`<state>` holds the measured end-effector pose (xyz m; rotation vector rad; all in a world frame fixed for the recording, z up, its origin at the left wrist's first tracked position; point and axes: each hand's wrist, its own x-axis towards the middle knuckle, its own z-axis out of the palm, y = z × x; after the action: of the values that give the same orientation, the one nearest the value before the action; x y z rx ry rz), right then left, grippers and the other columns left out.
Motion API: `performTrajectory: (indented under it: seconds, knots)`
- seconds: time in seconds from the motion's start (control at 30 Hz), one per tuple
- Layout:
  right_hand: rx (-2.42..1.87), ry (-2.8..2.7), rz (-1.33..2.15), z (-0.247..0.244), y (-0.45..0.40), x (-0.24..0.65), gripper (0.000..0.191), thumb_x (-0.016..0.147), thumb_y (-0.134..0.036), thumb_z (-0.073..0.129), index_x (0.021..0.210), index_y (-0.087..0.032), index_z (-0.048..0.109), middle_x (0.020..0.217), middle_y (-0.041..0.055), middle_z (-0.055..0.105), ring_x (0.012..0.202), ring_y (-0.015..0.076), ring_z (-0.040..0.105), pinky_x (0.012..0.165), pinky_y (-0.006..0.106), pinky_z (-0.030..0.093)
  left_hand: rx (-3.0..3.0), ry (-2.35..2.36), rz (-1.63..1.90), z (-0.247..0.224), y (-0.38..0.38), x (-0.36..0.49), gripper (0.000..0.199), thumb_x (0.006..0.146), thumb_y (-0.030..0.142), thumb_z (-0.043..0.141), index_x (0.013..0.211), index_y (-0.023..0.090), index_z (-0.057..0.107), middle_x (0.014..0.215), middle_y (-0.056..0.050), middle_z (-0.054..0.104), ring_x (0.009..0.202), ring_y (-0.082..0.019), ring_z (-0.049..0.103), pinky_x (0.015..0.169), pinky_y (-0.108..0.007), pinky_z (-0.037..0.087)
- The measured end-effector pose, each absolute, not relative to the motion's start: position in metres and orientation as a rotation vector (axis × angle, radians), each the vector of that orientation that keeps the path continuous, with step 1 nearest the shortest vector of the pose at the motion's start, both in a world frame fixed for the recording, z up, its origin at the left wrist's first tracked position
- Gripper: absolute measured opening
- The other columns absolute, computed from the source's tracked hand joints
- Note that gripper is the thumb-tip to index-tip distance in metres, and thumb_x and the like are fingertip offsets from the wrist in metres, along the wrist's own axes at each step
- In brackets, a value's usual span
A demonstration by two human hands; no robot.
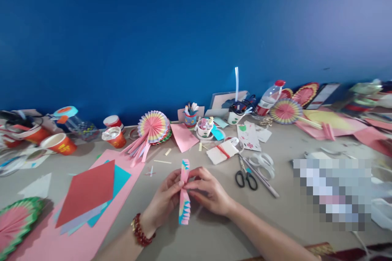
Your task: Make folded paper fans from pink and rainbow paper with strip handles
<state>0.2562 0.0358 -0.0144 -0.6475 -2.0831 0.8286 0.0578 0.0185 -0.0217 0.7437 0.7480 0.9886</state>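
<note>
A narrow pleated paper strip [184, 210], pink with blue and yellow zigzag edges, stands upright between my hands over the grey table [214, 228]. My left hand [167, 197] pinches its middle from the left, with a red bead bracelet at the wrist. From the right, my right hand [211, 191] holds the same strip near its middle, fingers bent round it. Black-handled scissors [246, 177] lie to the right of my right hand. Left of my left hand are red paper [88, 193] and blue sheets [121, 179] on a large pink sheet [104, 228].
Pleated paper rosettes [154, 127] stand along the back by the blue wall. Orange paper cups [61, 143] are at the left, a bottle [269, 98] and a round fan [286, 111] at the right. Rolls of clear tape [261, 164] lie beside the scissors.
</note>
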Motion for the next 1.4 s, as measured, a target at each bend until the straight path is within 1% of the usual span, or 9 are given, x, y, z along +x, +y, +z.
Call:
performTrajectory:
  seconds: [0.2, 0.4, 0.53, 0.7, 0.83, 0.97, 1.13, 1.23, 1.4]
  knots:
    - [-0.857, -1.689, 1.057, -0.034, 0.033, 0.25, 0.043, 0.083, -0.048, 0.075, 0.111, -0.022, 0.056, 0.105, 0.0066, 0.063, 0.086, 0.0182, 0.064, 0.077, 0.033, 0.055, 1.224, 1.086, 1.032, -0.031, 0.016, 0.053, 0.063, 0.086, 0.037, 0.071, 0.143, 0.026, 0.046, 0.087, -0.001, 0.072, 0.084, -0.024, 0.068, 0.081, -0.032, 0.052]
    - [-0.775, -1.408, 1.344, -0.045, 0.037, 0.251, 0.086, 0.077, -0.046, 0.081, 0.145, -0.034, 0.029, 0.126, 0.0073, 0.054, 0.083, 0.014, 0.065, 0.075, 0.032, 0.056, 1.445, 1.051, 0.948, -0.03, 0.004, 0.054, 0.069, 0.087, 0.031, 0.068, 0.149, 0.029, 0.038, 0.096, -0.003, 0.071, 0.096, -0.025, 0.068, 0.094, -0.035, 0.048]
    - [-0.765, -1.301, 1.36, -0.041, 0.031, 0.245, 0.073, 0.086, -0.039, 0.073, 0.146, -0.038, 0.032, 0.133, 0.0075, 0.048, 0.083, 0.0126, 0.067, 0.072, 0.03, 0.057, 1.338, 0.975, 0.938, -0.034, 0.006, 0.058, 0.078, 0.087, 0.034, 0.07, 0.154, 0.03, 0.03, 0.09, -0.002, 0.07, 0.086, -0.023, 0.067, 0.087, -0.035, 0.05]
    - [-0.885, -1.622, 1.087, -0.03, 0.016, 0.236, 0.065, 0.09, -0.025, 0.061, 0.149, -0.034, 0.034, 0.122, 0.0059, 0.061, 0.087, 0.0159, 0.07, 0.083, 0.034, 0.058, 1.275, 0.85, 0.877, -0.032, 0.012, 0.064, 0.04, 0.084, 0.041, 0.074, 0.121, 0.027, 0.066, 0.107, -0.007, 0.07, 0.097, -0.023, 0.064, 0.091, -0.034, 0.049]
    - [-1.071, -2.093, 0.598, 0.002, 0.034, 0.279, 0.065, 0.09, -0.033, 0.063, 0.15, -0.027, 0.039, 0.127, 0.0115, 0.066, 0.09, 0.0218, 0.07, 0.085, 0.036, 0.055, 1.229, 0.867, 0.822, -0.031, 0.016, 0.06, 0.039, 0.085, 0.049, 0.071, 0.113, 0.023, 0.069, 0.081, -0.002, 0.066, 0.068, -0.016, 0.058, 0.063, -0.025, 0.045]
    - [-1.718, -2.125, 0.06, 0.029, 0.079, 0.364, 0.028, 0.088, -0.018, 0.051, 0.106, -0.024, 0.07, 0.101, 0.0075, 0.074, 0.087, 0.0218, 0.068, 0.075, 0.03, 0.051, 1.055, 0.859, 0.896, -0.033, 0.02, 0.057, 0.04, 0.079, 0.053, 0.075, 0.095, 0.018, 0.068, 0.071, 0.001, 0.061, 0.061, -0.012, 0.056, 0.063, -0.024, 0.045]
    - [-1.78, -2.292, 0.155, 0.017, 0.104, 0.423, 0.029, 0.077, -0.013, 0.058, 0.101, -0.023, 0.071, 0.104, 0.0043, 0.073, 0.08, 0.0166, 0.067, 0.071, 0.024, 0.048, 0.859, 0.72, 0.913, -0.028, 0.02, 0.058, 0.035, 0.081, 0.046, 0.075, 0.099, 0.02, 0.061, 0.065, 0.007, 0.05, 0.046, -0.005, 0.033, 0.05, -0.021, 0.04]
    - [-1.716, -2.407, 0.23, 0.014, 0.103, 0.423, 0.019, 0.085, -0.017, 0.056, 0.095, -0.023, 0.072, 0.103, 0.0038, 0.073, 0.093, 0.0181, 0.066, 0.079, 0.025, 0.046, 0.825, 0.694, 0.885, -0.026, 0.018, 0.056, 0.035, 0.085, 0.047, 0.072, 0.102, 0.018, 0.062, 0.061, 0.008, 0.041, 0.05, -0.007, 0.032, 0.052, -0.02, 0.039]
    - [-1.722, -2.433, 0.287, 0.052, 0.111, 0.432, 0.014, 0.09, -0.027, 0.059, 0.095, -0.025, 0.072, 0.093, 0.0022, 0.074, 0.083, 0.0178, 0.065, 0.071, 0.024, 0.042, 0.843, 0.765, 0.856, -0.028, 0.021, 0.055, 0.044, 0.089, 0.061, 0.061, 0.085, 0.017, 0.06, 0.054, 0.01, 0.029, 0.047, -0.006, 0.026, 0.049, -0.02, 0.036]
